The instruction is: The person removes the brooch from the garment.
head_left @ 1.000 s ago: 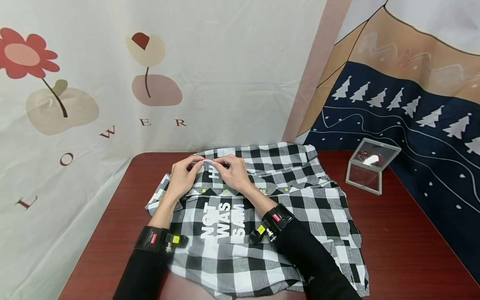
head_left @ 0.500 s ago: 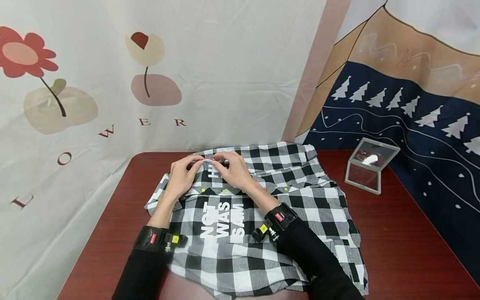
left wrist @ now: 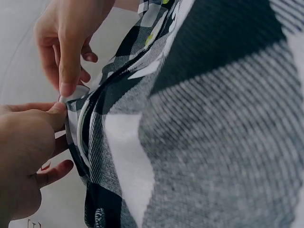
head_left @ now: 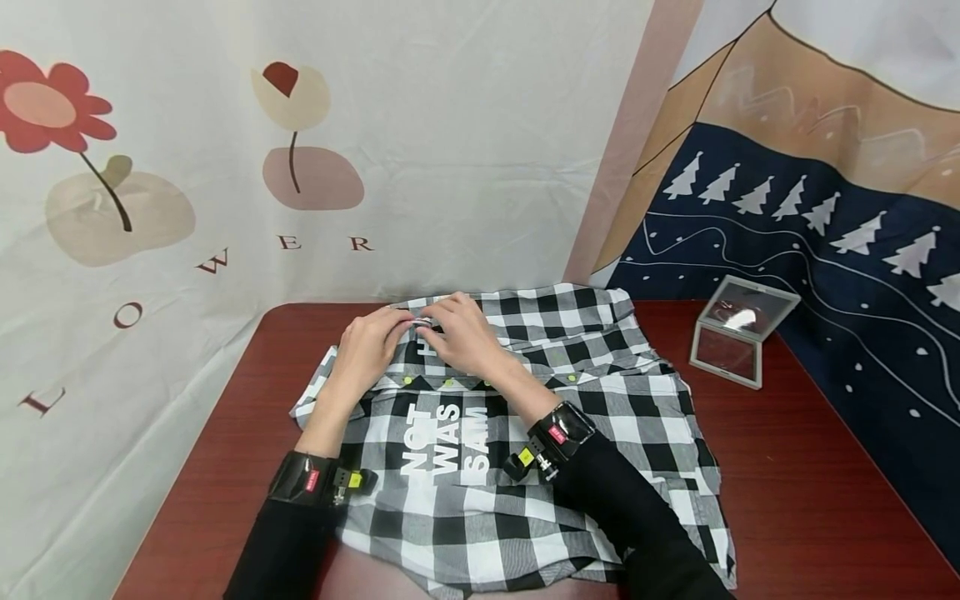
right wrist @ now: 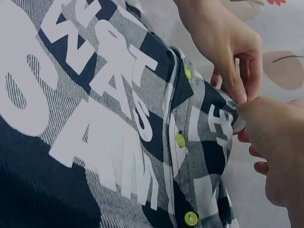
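A black-and-white checked shirt (head_left: 615, 417) with white printed letters lies spread over the table. Several yellow-green buttons (right wrist: 180, 140) run along its front strip. My left hand (head_left: 365, 354) pinches a small fold of the shirt's fabric (head_left: 422, 322) near the far edge. Facing it, my right hand (head_left: 463, 337) pinches the same fold, thumb and fingertips close to the left hand's. In the left wrist view, the left hand (left wrist: 26, 152) and right hand (left wrist: 71, 42) meet at the raised edge of the cloth. The fingers partly hide the fold.
The red-brown table (head_left: 810, 467) extends on both sides of the shirt. An unfolded two-panel case with clear panels (head_left: 727, 358) stands at the right. Behind hang a pale cloth with printed flowers (head_left: 465, 167) and a navy cloth with printed trees (head_left: 810, 242).
The right hand's fingers have shifted slightly upward and its grip has changed. The white strip that showed between the fingertips is now a darker, bunched fold. The left hand has turned a little.
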Demonstrator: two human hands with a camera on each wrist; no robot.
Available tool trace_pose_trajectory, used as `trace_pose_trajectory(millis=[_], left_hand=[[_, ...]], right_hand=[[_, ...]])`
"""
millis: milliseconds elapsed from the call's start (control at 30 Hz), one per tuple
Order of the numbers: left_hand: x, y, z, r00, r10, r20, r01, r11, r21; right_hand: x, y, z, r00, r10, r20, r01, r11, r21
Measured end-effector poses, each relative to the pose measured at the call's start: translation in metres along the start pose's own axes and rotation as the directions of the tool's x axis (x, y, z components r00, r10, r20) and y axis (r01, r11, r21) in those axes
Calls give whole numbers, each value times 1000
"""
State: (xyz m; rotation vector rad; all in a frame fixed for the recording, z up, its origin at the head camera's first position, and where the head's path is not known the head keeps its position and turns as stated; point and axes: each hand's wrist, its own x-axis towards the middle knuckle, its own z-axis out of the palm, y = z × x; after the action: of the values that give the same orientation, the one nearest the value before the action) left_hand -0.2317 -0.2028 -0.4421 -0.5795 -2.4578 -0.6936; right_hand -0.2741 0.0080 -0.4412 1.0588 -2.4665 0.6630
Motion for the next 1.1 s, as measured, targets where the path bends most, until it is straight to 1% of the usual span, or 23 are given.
trace_pose_trajectory(millis=[200, 367, 533, 733, 1100], left_hand=[[-1, 1, 0, 998, 62, -6, -61, 994, 91], [0, 2, 1, 998, 69, -8, -67, 990, 127], [0, 2, 1, 997, 75, -15, -72, 988, 137], [-1, 4, -1, 998, 60, 0, -59, 989, 134], [-2, 6, -2, 999, 45, 12, -47, 990, 131]], right_hand=[[2, -4, 1, 999, -48, -10, 47, 993, -104], [2, -5, 2, 998, -67, -12, 65, 990, -127], [2, -4, 3, 996, -84, -23, 80, 987, -137], [2, -3, 4, 995, -95, -40, 87, 984, -155], [1, -3, 7, 991, -110, -75, 99, 985, -141]])
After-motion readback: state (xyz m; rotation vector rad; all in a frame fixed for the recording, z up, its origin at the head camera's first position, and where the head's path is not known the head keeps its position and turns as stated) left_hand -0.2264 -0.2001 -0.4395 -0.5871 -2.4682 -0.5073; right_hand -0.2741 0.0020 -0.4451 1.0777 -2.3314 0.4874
